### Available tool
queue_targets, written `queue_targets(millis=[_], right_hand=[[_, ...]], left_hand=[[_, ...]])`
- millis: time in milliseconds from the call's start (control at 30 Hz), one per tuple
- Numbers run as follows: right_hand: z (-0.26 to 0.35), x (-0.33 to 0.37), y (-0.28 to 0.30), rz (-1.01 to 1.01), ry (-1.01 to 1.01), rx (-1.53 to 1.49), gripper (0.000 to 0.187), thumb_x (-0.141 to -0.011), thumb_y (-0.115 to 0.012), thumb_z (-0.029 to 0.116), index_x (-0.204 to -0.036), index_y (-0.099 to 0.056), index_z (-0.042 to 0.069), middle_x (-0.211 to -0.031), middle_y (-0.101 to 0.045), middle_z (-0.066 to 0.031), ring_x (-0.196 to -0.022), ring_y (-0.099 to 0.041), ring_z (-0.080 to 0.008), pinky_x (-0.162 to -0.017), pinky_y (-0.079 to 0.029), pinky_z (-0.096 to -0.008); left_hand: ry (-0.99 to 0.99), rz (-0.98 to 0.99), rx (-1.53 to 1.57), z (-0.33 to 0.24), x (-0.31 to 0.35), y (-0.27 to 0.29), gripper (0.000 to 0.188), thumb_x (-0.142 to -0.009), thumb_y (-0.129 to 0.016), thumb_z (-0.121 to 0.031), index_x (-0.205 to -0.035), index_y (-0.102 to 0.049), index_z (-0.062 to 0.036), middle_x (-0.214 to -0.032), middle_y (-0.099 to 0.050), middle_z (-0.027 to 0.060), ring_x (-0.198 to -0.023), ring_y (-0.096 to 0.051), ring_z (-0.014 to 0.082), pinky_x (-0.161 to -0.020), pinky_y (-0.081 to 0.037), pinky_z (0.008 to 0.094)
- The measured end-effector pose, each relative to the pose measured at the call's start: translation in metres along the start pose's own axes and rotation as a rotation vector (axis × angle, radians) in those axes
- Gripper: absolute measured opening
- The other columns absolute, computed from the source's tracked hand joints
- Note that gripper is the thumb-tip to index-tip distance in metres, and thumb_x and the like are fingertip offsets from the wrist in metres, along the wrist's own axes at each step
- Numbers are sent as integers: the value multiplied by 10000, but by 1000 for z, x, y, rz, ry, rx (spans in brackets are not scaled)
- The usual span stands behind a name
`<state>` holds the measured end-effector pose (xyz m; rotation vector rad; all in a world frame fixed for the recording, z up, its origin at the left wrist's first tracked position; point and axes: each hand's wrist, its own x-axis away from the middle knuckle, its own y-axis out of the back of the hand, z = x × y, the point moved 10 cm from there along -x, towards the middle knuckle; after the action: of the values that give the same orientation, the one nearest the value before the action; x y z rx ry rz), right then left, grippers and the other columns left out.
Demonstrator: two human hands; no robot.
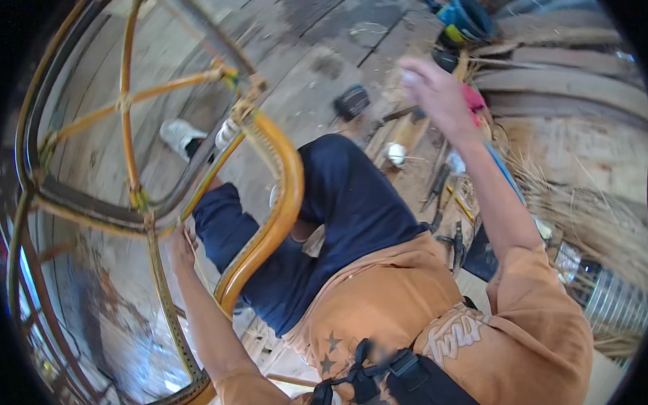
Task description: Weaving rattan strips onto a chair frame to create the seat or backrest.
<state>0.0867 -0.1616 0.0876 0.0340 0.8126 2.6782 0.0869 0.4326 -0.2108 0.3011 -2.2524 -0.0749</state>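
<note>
A large rattan frame (284,186) of bent yellow-brown poles fills the left side and leans over my left leg. Thin strips bind its joints, and a white wrapping (226,134) circles one pole. My left hand (181,250) is closed at the frame's lower crossbar, its fingers partly hidden; a thin pale strand shows beside it. Raised away from the frame at the upper right is my right hand (438,98), somewhat blurred. Its fingers are bent together, and whatever is in them cannot be made out.
On the plank floor (312,67) lie a white ball-like spool (396,154), a dark small box (351,101) and pliers (436,188). Loose fibres (559,201) spread at the right. A blue-green bucket (466,19) stands at the top right, near curved boards.
</note>
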Motion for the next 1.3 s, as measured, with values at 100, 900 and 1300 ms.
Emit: queue_targets(millis=[100,900,1300], right_hand=[[-66,81,130,-198,-300,125,192,-885,-511,169,-1006,-584,38,-712,-546,2,-616,-503,-69,-562,-420,-222],[-215,394,39,398,-721,559,268,-801,-549,250,-936,-608,25,-971,-599,-216,-965,-559,-348,-831,-433,-420],[-247,410,79,472,-952,569,449,-751,-561,445,-825,-615,5,-825,-624,-210,-804,-596,-365,-701,-460,-431]], left_hand=[[-1,14,-81,-7,4,-26,201,-886,-459,-253,-740,-491,-118,-570,-448,-17,-428,-429,111,-362,-345,250],[15,19,40,23,19,-8,205,-827,-444,-225,-640,-443,-141,-544,-441,15,-431,-420,143,-368,-334,277],[-72,-112,31,-14,54,-32,178,-827,-456,-197,-677,-469,-103,-525,-452,24,-395,-425,144,-327,-324,281]])
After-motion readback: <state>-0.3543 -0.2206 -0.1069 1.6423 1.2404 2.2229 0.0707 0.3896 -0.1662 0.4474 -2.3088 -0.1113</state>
